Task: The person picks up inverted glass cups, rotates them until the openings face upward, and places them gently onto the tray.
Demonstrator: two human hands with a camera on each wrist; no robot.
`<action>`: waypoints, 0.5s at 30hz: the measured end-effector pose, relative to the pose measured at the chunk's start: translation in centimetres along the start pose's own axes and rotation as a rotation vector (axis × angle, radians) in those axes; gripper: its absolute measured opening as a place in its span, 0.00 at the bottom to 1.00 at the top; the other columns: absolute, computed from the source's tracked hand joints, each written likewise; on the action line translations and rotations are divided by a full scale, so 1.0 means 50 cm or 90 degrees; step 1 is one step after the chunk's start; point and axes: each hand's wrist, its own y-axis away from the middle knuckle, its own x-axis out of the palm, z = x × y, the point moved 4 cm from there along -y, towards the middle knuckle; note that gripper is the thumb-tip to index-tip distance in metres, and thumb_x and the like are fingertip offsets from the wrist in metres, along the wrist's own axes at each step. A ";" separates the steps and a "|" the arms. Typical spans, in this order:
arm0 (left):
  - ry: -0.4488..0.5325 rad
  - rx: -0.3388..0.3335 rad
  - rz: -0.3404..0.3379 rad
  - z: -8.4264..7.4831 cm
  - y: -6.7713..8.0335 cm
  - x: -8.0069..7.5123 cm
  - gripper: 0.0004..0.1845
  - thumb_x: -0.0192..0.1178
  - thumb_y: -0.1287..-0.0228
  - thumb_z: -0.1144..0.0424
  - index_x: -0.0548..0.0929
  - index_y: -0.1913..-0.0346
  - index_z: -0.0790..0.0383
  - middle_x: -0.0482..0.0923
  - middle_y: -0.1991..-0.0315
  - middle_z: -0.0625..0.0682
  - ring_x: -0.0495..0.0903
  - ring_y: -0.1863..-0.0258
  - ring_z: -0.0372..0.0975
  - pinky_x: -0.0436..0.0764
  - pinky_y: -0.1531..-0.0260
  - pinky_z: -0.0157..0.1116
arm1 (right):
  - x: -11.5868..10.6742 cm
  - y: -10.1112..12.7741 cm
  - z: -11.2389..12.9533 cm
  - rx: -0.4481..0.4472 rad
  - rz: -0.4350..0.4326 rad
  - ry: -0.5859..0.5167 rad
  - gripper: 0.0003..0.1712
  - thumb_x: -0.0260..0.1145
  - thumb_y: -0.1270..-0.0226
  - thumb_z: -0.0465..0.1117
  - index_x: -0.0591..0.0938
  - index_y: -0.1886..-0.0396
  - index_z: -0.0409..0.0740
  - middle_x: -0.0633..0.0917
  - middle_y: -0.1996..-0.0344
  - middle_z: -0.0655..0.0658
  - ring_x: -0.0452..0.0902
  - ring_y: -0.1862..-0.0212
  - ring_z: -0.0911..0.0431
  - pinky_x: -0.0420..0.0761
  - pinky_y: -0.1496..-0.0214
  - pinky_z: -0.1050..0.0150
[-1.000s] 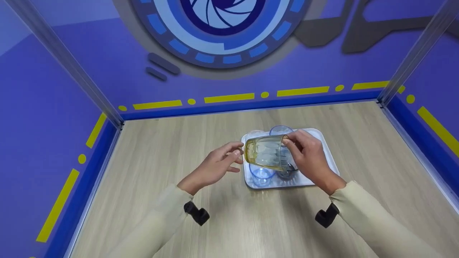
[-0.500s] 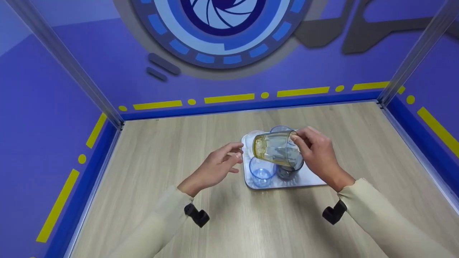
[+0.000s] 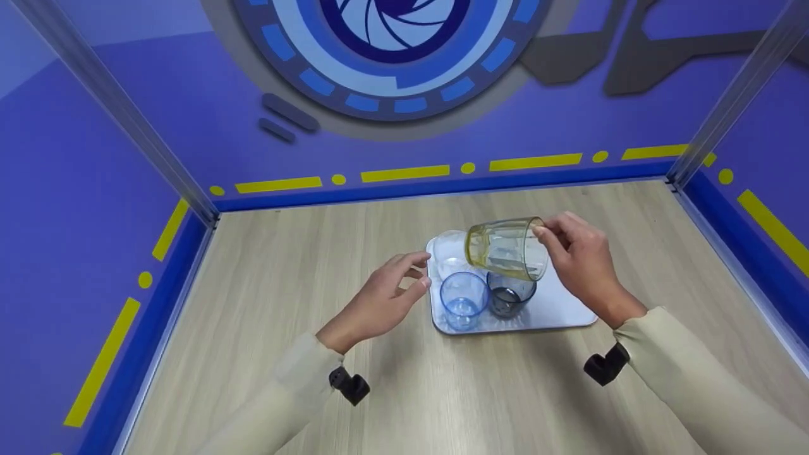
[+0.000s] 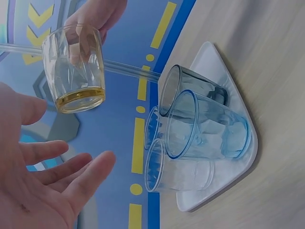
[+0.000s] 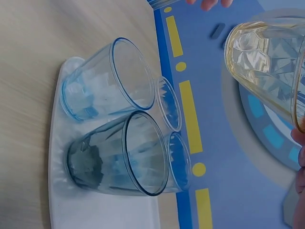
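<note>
A yellow-tinted glass (image 3: 505,248) with faceted sides hangs in the air above the back of a white tray (image 3: 556,309), tipped on its side so its mouth faces the person's left. The right hand (image 3: 584,262) grips it by the base end, the fingers and thumb curled round the bottom of the glass, and nothing else touches it. In the left wrist view the same glass (image 4: 74,67) shows its amber rim turned toward the camera, with the right hand's fingertips (image 4: 97,14) wrapped behind it.

The left hand (image 3: 382,297) holds nothing. It hovers just beside the tray's left edge, palm turned toward the glass, its fingers loosely spread and only slightly bent; its own wrist camera shows the open palm and fingers (image 4: 66,174) apart from the glass.

Below the raised glass, four more tumblers stand upright on the tray. At the front left is a light blue glass (image 3: 462,299), and just beside it to the right a darker smoky-blue glass (image 3: 510,296). Behind the light blue one stands a clear glass (image 3: 450,253). The right wrist view shows a fourth glass (image 5: 180,160) behind the dark one; in the head view the yellow glass hides it.

The tray rests on a pale wood-grain table (image 3: 265,265), enclosed by purple walls (image 3: 82,189) with yellow dashes. Both arms wear cream sleeves (image 3: 689,379).
</note>
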 end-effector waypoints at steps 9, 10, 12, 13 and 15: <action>-0.063 0.025 -0.027 -0.008 0.004 0.001 0.26 0.48 0.26 0.51 0.65 0.30 0.55 0.68 0.36 0.51 0.70 0.37 0.41 0.76 0.41 0.44 | -0.019 -0.006 -0.014 0.008 -0.007 0.024 0.07 0.64 0.33 0.39 0.81 0.69 0.40 0.77 0.78 0.48 0.65 0.76 0.65 0.62 0.73 0.77; -0.072 0.025 -0.030 -0.009 0.005 0.002 0.26 0.48 0.26 0.51 0.65 0.30 0.54 0.68 0.35 0.51 0.69 0.36 0.41 0.75 0.40 0.44 | -0.019 -0.006 -0.016 0.013 -0.005 0.027 0.07 0.64 0.32 0.39 0.81 0.69 0.40 0.77 0.77 0.48 0.65 0.75 0.65 0.62 0.73 0.77; -0.091 0.030 -0.036 -0.010 0.006 0.003 0.26 0.48 0.26 0.51 0.65 0.30 0.54 0.68 0.35 0.51 0.69 0.35 0.41 0.73 0.37 0.45 | -0.020 -0.004 -0.020 0.024 -0.001 0.032 0.08 0.63 0.32 0.40 0.81 0.69 0.40 0.78 0.77 0.47 0.65 0.75 0.64 0.62 0.73 0.77; -0.098 0.031 -0.038 -0.011 0.005 0.005 0.26 0.49 0.26 0.51 0.65 0.30 0.55 0.67 0.34 0.50 0.68 0.35 0.40 0.71 0.36 0.45 | -0.021 -0.003 -0.021 0.030 0.001 0.035 0.08 0.63 0.31 0.40 0.81 0.68 0.40 0.78 0.76 0.47 0.65 0.74 0.64 0.62 0.72 0.77; -0.113 0.035 -0.041 -0.013 0.005 0.007 0.26 0.49 0.27 0.51 0.65 0.30 0.55 0.67 0.34 0.50 0.67 0.33 0.40 0.69 0.33 0.45 | -0.023 -0.001 -0.025 0.039 0.004 0.039 0.08 0.63 0.31 0.40 0.81 0.68 0.40 0.78 0.75 0.47 0.65 0.74 0.64 0.62 0.72 0.78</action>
